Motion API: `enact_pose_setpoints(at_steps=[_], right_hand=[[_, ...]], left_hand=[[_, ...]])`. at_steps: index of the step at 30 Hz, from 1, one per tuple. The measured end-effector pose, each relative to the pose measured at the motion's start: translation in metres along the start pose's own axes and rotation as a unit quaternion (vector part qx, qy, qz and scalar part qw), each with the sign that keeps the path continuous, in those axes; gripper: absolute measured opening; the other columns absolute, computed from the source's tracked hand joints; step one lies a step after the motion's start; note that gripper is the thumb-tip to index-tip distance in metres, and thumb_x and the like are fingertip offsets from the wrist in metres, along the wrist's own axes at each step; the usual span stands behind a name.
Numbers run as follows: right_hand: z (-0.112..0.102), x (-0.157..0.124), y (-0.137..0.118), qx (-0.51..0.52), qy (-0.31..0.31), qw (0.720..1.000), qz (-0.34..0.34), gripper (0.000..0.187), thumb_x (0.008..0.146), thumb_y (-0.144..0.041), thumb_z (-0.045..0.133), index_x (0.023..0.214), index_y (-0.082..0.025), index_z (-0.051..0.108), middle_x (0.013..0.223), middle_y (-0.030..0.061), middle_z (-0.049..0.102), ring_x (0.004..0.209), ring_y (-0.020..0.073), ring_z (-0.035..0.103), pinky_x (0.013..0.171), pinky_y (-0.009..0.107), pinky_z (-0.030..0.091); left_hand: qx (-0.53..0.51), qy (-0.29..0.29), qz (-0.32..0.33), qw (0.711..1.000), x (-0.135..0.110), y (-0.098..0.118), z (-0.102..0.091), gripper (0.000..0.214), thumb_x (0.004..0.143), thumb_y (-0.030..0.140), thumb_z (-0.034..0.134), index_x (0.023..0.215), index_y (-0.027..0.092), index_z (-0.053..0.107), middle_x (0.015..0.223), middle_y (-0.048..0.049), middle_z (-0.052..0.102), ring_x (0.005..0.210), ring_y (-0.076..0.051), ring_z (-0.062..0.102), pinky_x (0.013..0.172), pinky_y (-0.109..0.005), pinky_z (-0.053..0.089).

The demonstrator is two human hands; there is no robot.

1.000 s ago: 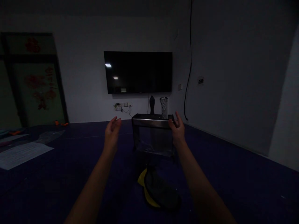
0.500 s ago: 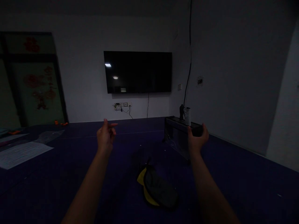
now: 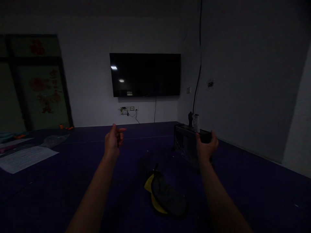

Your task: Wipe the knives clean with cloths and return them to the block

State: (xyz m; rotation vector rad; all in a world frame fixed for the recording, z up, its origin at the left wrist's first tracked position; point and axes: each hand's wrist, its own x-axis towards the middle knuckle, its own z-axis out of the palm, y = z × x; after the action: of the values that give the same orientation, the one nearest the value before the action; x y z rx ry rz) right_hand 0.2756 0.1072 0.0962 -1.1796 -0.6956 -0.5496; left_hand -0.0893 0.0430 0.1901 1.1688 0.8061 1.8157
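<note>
My left hand (image 3: 113, 140) is raised above the purple floor, holding nothing. Its thumb points up, one finger stretches to the right and the others are loosely bent. Farther right, my right hand (image 3: 206, 146) is empty too, thumb and fingers spread in a C shape. It overlaps the near end of a dark box-like case (image 3: 184, 140) in the view; whether it touches the case I cannot tell. Between my forearms a grey and yellow cloth item with dark edging (image 3: 167, 195), perhaps a mitt or pouch, lies on the floor.
A pale bottle or roll (image 3: 196, 123) and a dark upright object (image 3: 190, 119) stand on the case. Printed sheets (image 3: 26, 158) and clear plastic (image 3: 54, 140) lie at left. A television (image 3: 145, 75) hangs on the wall above sockets (image 3: 130, 109) and cables. The room is dim.
The view has turned slightly left, so the room sits a little farther right. My left hand has drifted slightly rightward in the picture; my right hand keeps nearly the same pose.
</note>
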Motion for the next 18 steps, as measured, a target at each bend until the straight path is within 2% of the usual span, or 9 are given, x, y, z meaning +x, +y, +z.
enact_pose_setpoints(at_steps=[5, 8, 10, 12, 14, 15, 16, 17, 18], right_hand=[[-0.008, -0.004, -0.008, -0.022, -0.011, 1.0, 0.007, 0.088, 0.061, -0.066, 0.061, 0.128, -0.011, 0.042, 0.119, 0.0208, 0.048, 0.113, 0.0365, 0.042, 0.093, 0.052, 0.03], [-0.016, 0.0, -0.029, -0.069, 0.035, 0.997, -0.017, 0.09, 0.057, -0.066, 0.064, 0.129, -0.016, 0.042, 0.133, 0.021, 0.036, 0.121, 0.0408, 0.031, 0.094, 0.06, 0.02], [-0.02, 0.007, -0.049, -0.058, 0.048, 0.995, -0.072, 0.085, 0.063, -0.063, 0.063, 0.129, -0.015, 0.04, 0.137, 0.0207, 0.031, 0.125, 0.0395, 0.027, 0.096, 0.06, 0.018], [-0.02, 0.013, -0.072, -0.023, 0.029, 0.994, -0.106, 0.066, 0.072, -0.057, 0.057, 0.121, -0.013, 0.048, 0.129, 0.0193, 0.042, 0.12, 0.0358, 0.036, 0.095, 0.055, 0.026], [-0.016, 0.015, -0.093, 0.02, -0.066, 0.993, -0.093, 0.048, 0.083, -0.051, 0.045, 0.109, -0.013, 0.057, 0.108, 0.0161, 0.058, 0.105, 0.0301, 0.051, 0.09, 0.048, 0.035], [-0.013, 0.013, -0.103, 0.025, -0.148, 0.986, -0.07, 0.046, 0.086, -0.049, 0.039, 0.108, -0.013, 0.057, 0.103, 0.0151, 0.061, 0.098, 0.028, 0.055, 0.087, 0.045, 0.038], [-0.009, 0.009, -0.112, 0.015, -0.268, 0.962, -0.05, 0.047, 0.088, -0.048, 0.034, 0.11, -0.013, 0.056, 0.102, 0.0148, 0.062, 0.094, 0.0265, 0.057, 0.085, 0.043, 0.04], [-0.005, 0.003, -0.12, -0.002, -0.413, 0.91, -0.042, 0.048, 0.089, -0.047, 0.03, 0.117, -0.013, 0.052, 0.107, 0.0148, 0.06, 0.097, 0.0252, 0.057, 0.086, 0.041, 0.04], [-0.001, -0.006, -0.126, -0.003, -0.481, 0.876, -0.044, 0.046, 0.088, -0.047, 0.035, 0.115, -0.015, 0.054, 0.105, 0.0132, 0.062, 0.094, 0.0235, 0.059, 0.082, 0.037, 0.043]], left_hand=[[0.01, 0.011, -0.005, 1.0, 0.002, -0.003, -0.002, 0.046, 0.074, 0.056, 0.045, 0.071, 0.013, 0.061, 0.038, 0.0058, 0.038, 0.028, -0.005, 0.026, 0.032, -0.019, 0.014], [0.014, 0.009, -0.01, 1.0, 0.003, -0.004, -0.003, 0.045, 0.074, 0.056, 0.045, 0.071, 0.014, 0.06, 0.038, 0.006, 0.038, 0.028, -0.005, 0.027, 0.032, -0.019, 0.014], [0.017, 0.009, -0.013, 1.0, 0.004, -0.002, -0.002, 0.044, 0.073, 0.055, 0.046, 0.071, 0.014, 0.06, 0.038, 0.0061, 0.038, 0.028, -0.005, 0.027, 0.033, -0.019, 0.014], [0.019, 0.012, -0.013, 1.0, 0.003, -0.001, -0.002, 0.042, 0.073, 0.053, 0.046, 0.071, 0.014, 0.06, 0.038, 0.0062, 0.039, 0.028, -0.005, 0.027, 0.033, -0.019, 0.014], [0.021, 0.016, -0.011, 1.0, 0.003, 0.001, -0.002, 0.04, 0.073, 0.051, 0.047, 0.071, 0.014, 0.06, 0.038, 0.0063, 0.039, 0.027, -0.004, 0.027, 0.032, -0.019, 0.014], [0.023, 0.017, -0.01, 1.0, 0.002, 0.002, -0.002, 0.039, 0.073, 0.05, 0.047, 0.07, 0.013, 0.06, 0.038, 0.0063, 0.039, 0.027, -0.005, 0.027, 0.032, -0.018, 0.014], [0.025, 0.016, -0.009, 1.0, 0.002, 0.003, -0.002, 0.038, 0.073, 0.049, 0.048, 0.07, 0.013, 0.06, 0.038, 0.0064, 0.039, 0.028, -0.005, 0.028, 0.032, -0.018, 0.014], [0.026, 0.016, -0.007, 1.0, 0.001, 0.003, -0.002, 0.037, 0.073, 0.048, 0.048, 0.07, 0.013, 0.06, 0.038, 0.0065, 0.039, 0.028, -0.005, 0.028, 0.032, -0.018, 0.014], [0.027, 0.016, -0.006, 0.999, 0.001, 0.004, -0.002, 0.036, 0.072, 0.047, 0.049, 0.07, 0.013, 0.06, 0.038, 0.0066, 0.039, 0.028, -0.004, 0.028, 0.032, -0.018, 0.015]])
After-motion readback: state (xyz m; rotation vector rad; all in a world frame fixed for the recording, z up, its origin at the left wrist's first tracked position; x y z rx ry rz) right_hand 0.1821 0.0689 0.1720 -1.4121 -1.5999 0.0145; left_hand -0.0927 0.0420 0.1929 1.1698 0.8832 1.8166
